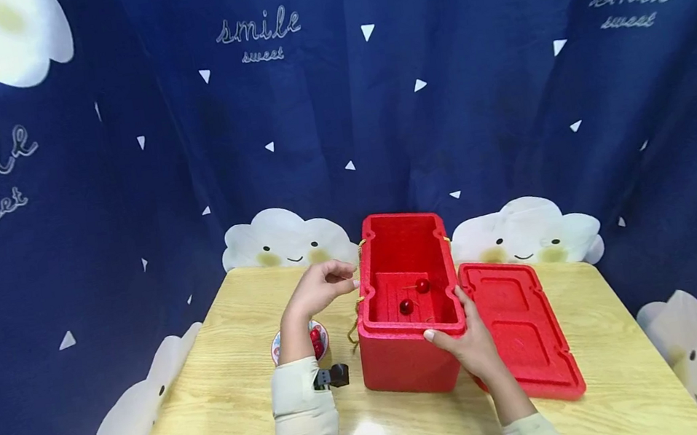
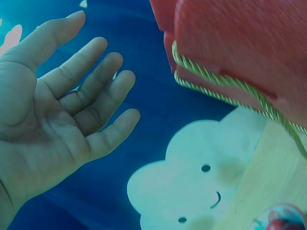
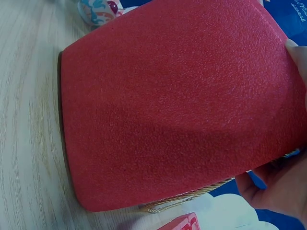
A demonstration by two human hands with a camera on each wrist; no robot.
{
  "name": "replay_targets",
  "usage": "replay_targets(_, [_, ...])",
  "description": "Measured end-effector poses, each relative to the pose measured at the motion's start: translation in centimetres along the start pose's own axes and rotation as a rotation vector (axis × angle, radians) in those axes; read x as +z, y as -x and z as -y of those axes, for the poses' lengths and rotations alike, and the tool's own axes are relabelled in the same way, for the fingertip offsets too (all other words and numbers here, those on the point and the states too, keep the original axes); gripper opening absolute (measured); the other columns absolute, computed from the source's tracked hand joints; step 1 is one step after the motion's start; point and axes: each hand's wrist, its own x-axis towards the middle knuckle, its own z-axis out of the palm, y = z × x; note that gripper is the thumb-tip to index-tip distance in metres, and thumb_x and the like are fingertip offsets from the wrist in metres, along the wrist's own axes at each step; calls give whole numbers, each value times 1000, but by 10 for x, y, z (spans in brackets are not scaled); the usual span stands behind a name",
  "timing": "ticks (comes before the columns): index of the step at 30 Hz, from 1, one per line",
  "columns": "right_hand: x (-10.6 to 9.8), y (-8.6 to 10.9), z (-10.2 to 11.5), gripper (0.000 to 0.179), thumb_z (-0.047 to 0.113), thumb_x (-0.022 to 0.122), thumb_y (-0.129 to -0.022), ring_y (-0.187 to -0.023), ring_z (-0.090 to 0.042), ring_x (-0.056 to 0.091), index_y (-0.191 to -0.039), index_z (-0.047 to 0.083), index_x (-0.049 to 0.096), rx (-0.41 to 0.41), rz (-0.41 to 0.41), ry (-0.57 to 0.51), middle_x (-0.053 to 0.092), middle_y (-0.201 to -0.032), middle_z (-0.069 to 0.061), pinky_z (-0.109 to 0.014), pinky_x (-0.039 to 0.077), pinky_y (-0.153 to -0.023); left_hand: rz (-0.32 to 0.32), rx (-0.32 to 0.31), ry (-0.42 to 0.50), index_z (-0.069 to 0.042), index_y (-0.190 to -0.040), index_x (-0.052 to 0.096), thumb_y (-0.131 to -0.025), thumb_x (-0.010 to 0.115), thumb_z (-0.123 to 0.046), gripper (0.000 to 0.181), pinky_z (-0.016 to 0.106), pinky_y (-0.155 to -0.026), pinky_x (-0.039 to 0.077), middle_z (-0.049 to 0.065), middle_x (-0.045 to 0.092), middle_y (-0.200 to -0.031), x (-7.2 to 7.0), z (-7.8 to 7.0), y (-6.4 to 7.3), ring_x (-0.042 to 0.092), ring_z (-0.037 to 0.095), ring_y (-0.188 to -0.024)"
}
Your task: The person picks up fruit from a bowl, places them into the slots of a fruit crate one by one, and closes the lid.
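A deep red foam box [image 1: 401, 365] stands uncovered on the table. Two dark red cherries, one [image 1: 422, 286] behind the other [image 1: 406, 306], lie on its floor. My right hand [image 1: 474, 344] holds the box's near right corner, thumb over the front rim and fingers along the side. In the right wrist view, the box's front wall [image 3: 177, 100] fills most of the picture. My left hand [image 1: 321, 289] hovers just left of the box with fingers loosely bent; its palm [image 2: 48, 124] holds nothing. Under the left forearm, a patterned bowl [image 1: 275, 350] with red cherries [image 1: 317, 343] is partly hidden.
The red lid [image 1: 515, 328] lies on the wooden table [image 1: 215, 411], right against the box. Gold cord handles [image 2: 230, 79] hang along the box's sides. A dark blue curtain [image 1: 307, 105] with clouds stands behind the table.
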Motion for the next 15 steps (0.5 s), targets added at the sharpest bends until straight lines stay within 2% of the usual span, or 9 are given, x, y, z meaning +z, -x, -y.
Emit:
replay_targets(7, [1,-8,-22,102,28,79,-73,-122,-31,39,-149,20,12,-30,-20,34,31,-143,-14,-44,40,-93,-50,-56,48,1,-108,65,-82,71,-12,30,33,-80,48,10,64,-99,-3,20,26,60,20,-88])
replay_targets(10, [1,-8,-19,103,27,79,-73,-123,-32,39,-149,17,11,-27,-14,30,31,-143,-15,-45,40,-93,-62,-85,64,4,-108,64,-83,70,-9,29,34,-80,49,14,64,-100,-4,20,39,61,22,-88])
replay_targets(13, [0,-5,-8,102,24,79,-74,-122,-34,39,-149,14,11,-10,-3,14,31,-142,-17,-45,41,-93,-66,-96,61,8,-107,62,-83,68,-4,28,37,-81,48,17,64,-100,-6,16,52,60,27,-89])
replay_targets(15, [1,-1,0,100,21,79,-75,-122,-36,39,-149,11,12,-4,0,4,31,-142,-19,-45,40,-93,-68,-97,62,10,-107,61,-83,67,-2,28,38,-82,48,19,63,-100,-6,18,58,60,31,-90])
